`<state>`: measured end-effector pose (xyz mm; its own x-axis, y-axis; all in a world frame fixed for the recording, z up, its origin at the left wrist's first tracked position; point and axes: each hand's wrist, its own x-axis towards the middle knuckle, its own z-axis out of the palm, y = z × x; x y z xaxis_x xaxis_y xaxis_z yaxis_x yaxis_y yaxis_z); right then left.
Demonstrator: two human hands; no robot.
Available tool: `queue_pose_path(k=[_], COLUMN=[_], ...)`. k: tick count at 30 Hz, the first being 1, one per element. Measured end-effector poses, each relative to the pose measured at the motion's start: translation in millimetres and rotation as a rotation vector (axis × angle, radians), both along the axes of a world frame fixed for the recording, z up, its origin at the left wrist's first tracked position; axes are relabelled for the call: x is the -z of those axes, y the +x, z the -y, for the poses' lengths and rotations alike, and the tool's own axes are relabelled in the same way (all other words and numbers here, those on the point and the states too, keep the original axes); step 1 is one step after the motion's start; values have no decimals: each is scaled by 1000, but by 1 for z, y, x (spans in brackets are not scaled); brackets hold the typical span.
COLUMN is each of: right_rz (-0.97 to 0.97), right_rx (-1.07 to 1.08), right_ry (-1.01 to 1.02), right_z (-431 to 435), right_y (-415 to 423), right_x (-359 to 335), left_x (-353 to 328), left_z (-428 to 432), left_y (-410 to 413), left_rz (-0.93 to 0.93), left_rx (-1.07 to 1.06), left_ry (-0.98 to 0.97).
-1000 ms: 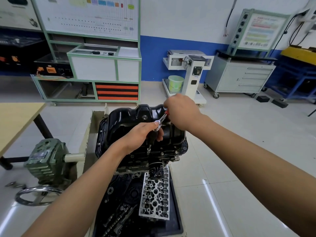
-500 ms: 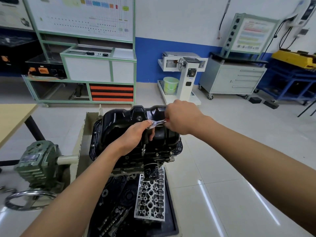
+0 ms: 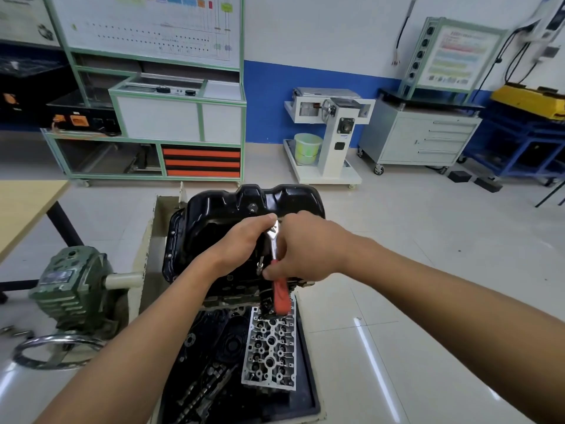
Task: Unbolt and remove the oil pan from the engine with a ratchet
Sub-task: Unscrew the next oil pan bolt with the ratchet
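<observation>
A glossy black oil pan [image 3: 220, 209] sits on top of the upturned engine [image 3: 235, 293] on a stand. A ratchet [image 3: 276, 270] with a chrome head and red handle points down towards me over the pan's near flange. My left hand [image 3: 244, 243] curls round the ratchet head and the extension below it, whose socket end meets the flange. My right hand [image 3: 305, 249] grips the handle just under the head, with the red end sticking out below my fingers.
A cylinder head [image 3: 270, 351] and loose engine parts lie in the black drip tray [image 3: 308, 390] below the engine. The stand's green gearbox [image 3: 73, 289] and its handwheel [image 3: 55, 351] are at left. A wooden table [image 3: 27, 206], cabinets and carts stand around.
My right hand has swung the ratchet handle from pointing away to the right round to pointing down towards me. My left hand has stayed on the ratchet head.
</observation>
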<state>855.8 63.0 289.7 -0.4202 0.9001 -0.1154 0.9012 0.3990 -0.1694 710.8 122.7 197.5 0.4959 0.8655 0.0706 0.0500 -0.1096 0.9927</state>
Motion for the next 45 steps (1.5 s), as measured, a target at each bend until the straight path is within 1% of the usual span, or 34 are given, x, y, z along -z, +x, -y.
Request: queue_pose_path(k=[3, 7, 9, 13, 16, 19, 23, 28, 31, 34, 36, 39, 41, 45], right_rz=[76, 211, 278, 264, 262, 216, 124, 37, 96, 251, 272, 206, 117, -43], right_rx=[3, 42, 69, 88, 39, -51, -212, -293, -206, -65, -30, -34, -57, -49], right_ry=[-47, -23, 39, 233, 380, 447, 410, 358, 324, 351, 313, 203, 146, 129], right_z=[-5, -17, -26, -47, -64, -80, -99, -101, -92, -73, -57, -31, -15, 1], right_y=[7, 16, 24, 35, 25, 12, 3, 13, 26, 35, 36, 28, 14, -13], right_x=[-6, -8, -9, -12, -8, -2, 9, 11, 8, 2, 0, 2, 9, 23], left_x=[-3, -5, -7, -9, -8, -9, -7, -5, -6, -7, -6, -5, -3, 0], left_z=[3, 5, 6, 7, 4, 3, 2, 4, 4, 2, 0, -2, -4, -4], left_y=[1, -2, -4, 0, 4, 6, 4, 3, 6, 7, 6, 5, 7, 9], left_rz=[-37, -28, -31, -67, -86, -63, -65, -53, -56, -49, -39, -1, 47, 80], left_rx=[-4, -25, -41, -38, -43, -44, -21, -27, -54, -85, -103, -111, -123, -100], left_ry=[18, 35, 40, 59, 51, 9, -10, -10, 5, -1, -14, -30, -68, -125])
